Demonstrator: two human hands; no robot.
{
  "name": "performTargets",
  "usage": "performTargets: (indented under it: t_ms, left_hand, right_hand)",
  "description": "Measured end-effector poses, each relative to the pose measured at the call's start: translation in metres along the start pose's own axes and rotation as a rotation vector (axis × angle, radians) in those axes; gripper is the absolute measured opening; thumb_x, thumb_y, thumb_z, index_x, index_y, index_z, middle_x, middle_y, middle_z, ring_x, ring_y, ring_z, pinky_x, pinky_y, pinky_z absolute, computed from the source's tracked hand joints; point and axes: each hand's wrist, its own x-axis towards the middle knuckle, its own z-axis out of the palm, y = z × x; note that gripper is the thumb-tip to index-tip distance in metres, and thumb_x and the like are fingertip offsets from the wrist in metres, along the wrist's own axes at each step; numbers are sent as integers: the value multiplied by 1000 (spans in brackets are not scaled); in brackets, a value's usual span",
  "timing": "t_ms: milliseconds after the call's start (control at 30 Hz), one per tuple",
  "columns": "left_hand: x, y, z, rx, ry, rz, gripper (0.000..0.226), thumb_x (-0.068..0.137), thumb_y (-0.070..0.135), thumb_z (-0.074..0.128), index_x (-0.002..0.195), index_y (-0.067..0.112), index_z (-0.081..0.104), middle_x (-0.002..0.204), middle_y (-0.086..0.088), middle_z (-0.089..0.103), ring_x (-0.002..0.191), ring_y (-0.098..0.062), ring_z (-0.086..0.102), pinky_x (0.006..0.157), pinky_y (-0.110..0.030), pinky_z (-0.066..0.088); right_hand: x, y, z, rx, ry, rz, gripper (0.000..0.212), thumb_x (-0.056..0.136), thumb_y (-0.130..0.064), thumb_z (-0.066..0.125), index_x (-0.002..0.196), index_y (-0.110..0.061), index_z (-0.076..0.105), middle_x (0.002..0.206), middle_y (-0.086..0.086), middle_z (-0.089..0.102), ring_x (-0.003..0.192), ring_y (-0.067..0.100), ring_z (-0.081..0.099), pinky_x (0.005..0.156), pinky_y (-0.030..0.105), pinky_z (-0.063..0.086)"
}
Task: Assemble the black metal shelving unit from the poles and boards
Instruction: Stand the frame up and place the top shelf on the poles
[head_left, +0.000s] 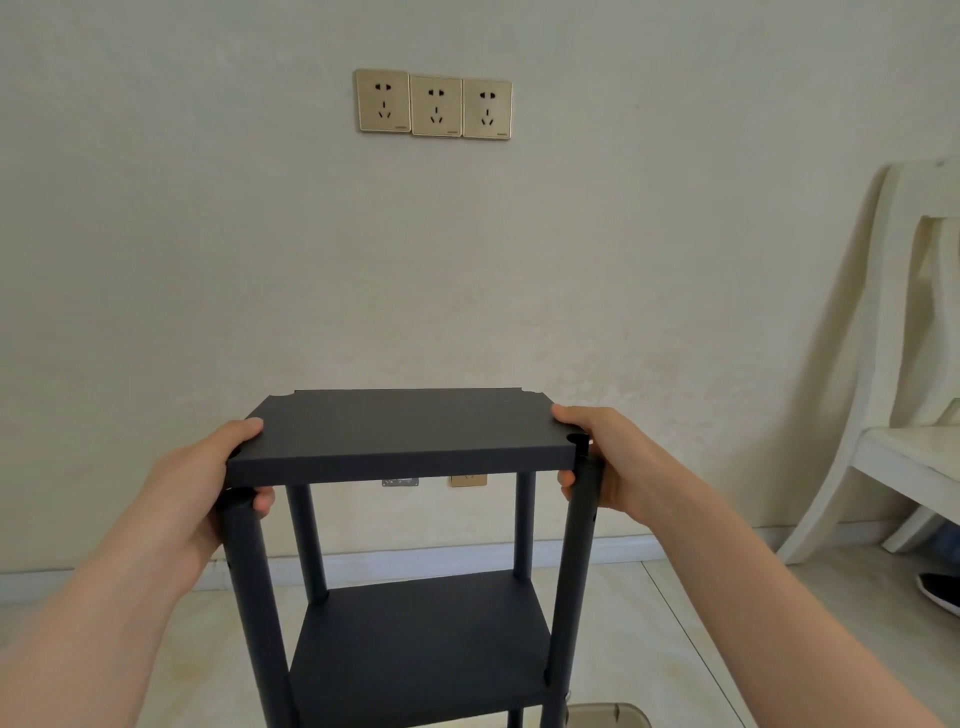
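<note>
At top board (400, 439) ends: left hand (202, 483), right hand (613, 462) each grip it, fingers (263, 502) curled beneath.

Pretty sure this is looking like a room in somebody's home. A plain cream wall (208, 260) is filling most of the view, with three gold-faced sockets (434, 105) sitting in a row at 12 o'clock. A white chair (904, 364) is standing at 3 o'clock, a dark shoe (940, 592) is poking in around 4, and glossy beige floor tiles (675, 597) are meeting a pale skirting board (415, 558).
</note>
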Motion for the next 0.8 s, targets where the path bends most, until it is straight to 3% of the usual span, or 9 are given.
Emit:
performTargets:
  t_ms: [133, 267, 367, 467, 600, 700, 800]
  left_hand:
    - [1, 0, 1, -16, -4, -8, 23, 95, 31, 61, 84, 11, 56, 47, -3, 45, 36, -18, 40, 55, -36, 35]
    - [0, -2, 4, -52, 16, -28, 23, 96, 30, 60, 85, 11, 56, 47, -1, 44, 34, -16, 37, 41, -26, 37]
    - [0, -4, 5, -41, 38, -5, 25, 99, 30, 57, 84, 10, 55, 45, -1, 45, 33, -16, 37, 49, -31, 34]
    - [1, -5, 4, -42, 49, -8, 26, 99, 31, 57, 84, 9, 55, 45, -1, 45, 33, -16, 37, 50, -33, 33]
    - [3, -6, 2, -64, 38, -26, 25, 97, 33, 59, 86, 11, 55, 46, 0, 46, 33, -16, 38, 38, -25, 37]
    - [5, -5, 1, -64, 32, -14, 25, 95, 35, 59, 87, 12, 55, 47, -3, 47, 34, -18, 39, 47, -32, 37]
    - [5, -3, -1, -64, 22, 5, 23, 94, 35, 59, 89, 12, 57, 49, -5, 49, 36, -20, 42, 53, -36, 36]
  right_hand:
    - [2, -1, -1, -6, -26, -16, 23, 88, -31, 69, 92, -11, 59, 50, 1, 57, 42, 18, 49, 48, 27, 47]
    - [2, 6, -2, 57, -143, -52, 23, 95, -34, 61, 90, -11, 60, 55, 0, 52, 42, 16, 40, 49, 27, 43]
    - [0, 9, -1, 45, -154, -93, 25, 96, -36, 58, 87, -13, 58, 56, -2, 51, 43, 15, 40, 50, 28, 43]
    - [-3, 9, -3, 51, -147, -84, 23, 93, -34, 60, 85, -14, 58, 58, -1, 53, 47, 15, 46, 58, 28, 48]
    - [-5, 3, -7, 91, -170, -62, 20, 93, -31, 60, 87, -12, 57, 58, 1, 50, 46, 16, 46, 67, 32, 50]
    - [-3, -6, -4, 74, -173, -95, 20, 95, -30, 57, 89, -12, 56, 54, 1, 47, 41, 15, 38, 63, 30, 48]
    - [1, -5, -3, 37, -138, -105, 17, 93, -28, 59, 92, -11, 58, 58, 2, 57, 43, 16, 46, 63, 30, 53]
